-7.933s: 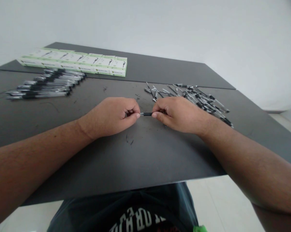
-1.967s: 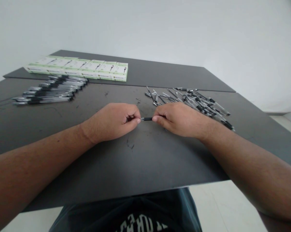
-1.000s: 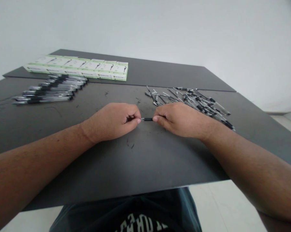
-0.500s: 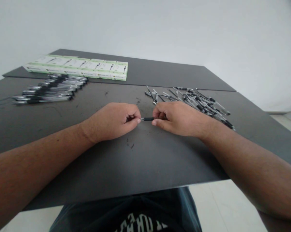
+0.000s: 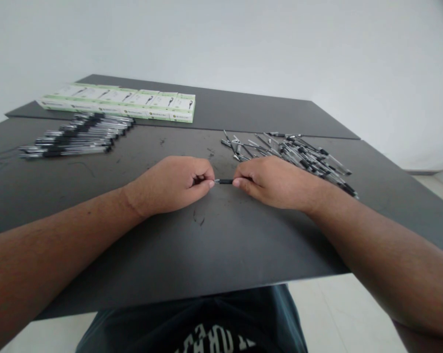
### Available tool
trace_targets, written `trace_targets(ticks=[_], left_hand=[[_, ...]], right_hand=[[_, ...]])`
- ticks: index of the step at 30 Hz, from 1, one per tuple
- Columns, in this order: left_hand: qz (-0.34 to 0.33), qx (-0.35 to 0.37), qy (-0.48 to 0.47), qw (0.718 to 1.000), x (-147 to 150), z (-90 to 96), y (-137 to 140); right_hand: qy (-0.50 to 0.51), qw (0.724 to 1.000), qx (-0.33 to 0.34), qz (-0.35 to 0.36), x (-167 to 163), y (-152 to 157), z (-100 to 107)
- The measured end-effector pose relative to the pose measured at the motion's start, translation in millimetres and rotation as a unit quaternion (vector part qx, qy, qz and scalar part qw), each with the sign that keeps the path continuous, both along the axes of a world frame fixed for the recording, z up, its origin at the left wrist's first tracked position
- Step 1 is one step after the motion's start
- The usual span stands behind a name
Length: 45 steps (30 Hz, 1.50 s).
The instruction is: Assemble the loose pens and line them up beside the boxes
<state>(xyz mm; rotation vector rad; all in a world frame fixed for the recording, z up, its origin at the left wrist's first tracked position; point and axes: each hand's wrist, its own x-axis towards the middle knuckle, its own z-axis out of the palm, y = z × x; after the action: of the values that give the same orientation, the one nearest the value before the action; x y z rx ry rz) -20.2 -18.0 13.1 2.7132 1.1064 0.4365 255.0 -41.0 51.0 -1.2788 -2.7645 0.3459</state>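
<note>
A pen (image 5: 225, 181) spans the gap between my two hands, just above the dark table (image 5: 192, 255). Its black grip and pale tip end show; the rest is hidden in my fingers. My left hand (image 5: 180, 184) pinches the tip end between thumb and forefinger. On the other side, my right hand (image 5: 271, 181) has its fingers closed round the barrel at the black grip. Beyond my right hand lies a loose heap of clear pens with black grips (image 5: 309, 157), with thin refills and small parts (image 5: 239, 145) at its left.
At the back left, a row of white and green boxes (image 5: 133, 100) lies side by side. In front of them is a stack of pens (image 5: 81, 135) with black caps or grips. A seam crosses the table behind the heap.
The right hand's fingers have closed further round the pen, curling in less open a pinch. The left hand stays where it was, still pinching the tip end.
</note>
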Motion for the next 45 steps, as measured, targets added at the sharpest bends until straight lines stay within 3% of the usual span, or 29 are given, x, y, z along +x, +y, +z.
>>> trace_targets(ticks=[6, 10, 16, 22, 27, 32, 37, 45], left_hand=[[0.000, 0.000, -0.002, 1.000, 0.1, -0.5, 0.4], [0.002, -0.013, 0.000, 1.000, 1.1, 1.2, -0.5], [0.004, -0.013, -0.005, 1.000, 0.9, 0.8, -0.9], [0.000, -0.010, -0.009, 1.000, 1.2, 0.7, -0.5], [0.002, -0.010, -0.008, 1.000, 1.3, 0.3, -0.8], [0.003, -0.010, -0.002, 1.000, -0.3, -0.3, 0.1], [0.003, -0.011, 0.003, 1.000, 0.0, -0.7, 0.4], [0.005, -0.008, 0.011, 1.000, -0.2, -0.7, 0.6]], right_hand=[[0.032, 0.999, -0.011, -0.029, 0.5, 0.2, -1.1], [0.003, 1.000, -0.010, -0.006, 0.1, -0.3, -0.9], [0.040, 0.999, -0.016, -0.026, 1.0, 0.3, -2.3], [0.001, 1.000, -0.003, 0.011, 1.2, 1.1, -3.2], [0.031, 0.999, -0.018, -0.028, 0.7, 0.0, -2.2], [-0.001, 1.000, -0.002, 0.016, 0.4, 0.1, -2.2], [0.037, 0.999, -0.014, -0.027, 0.5, 0.0, -1.9], [0.020, 1.000, -0.009, -0.006, 0.0, 0.2, -1.8]])
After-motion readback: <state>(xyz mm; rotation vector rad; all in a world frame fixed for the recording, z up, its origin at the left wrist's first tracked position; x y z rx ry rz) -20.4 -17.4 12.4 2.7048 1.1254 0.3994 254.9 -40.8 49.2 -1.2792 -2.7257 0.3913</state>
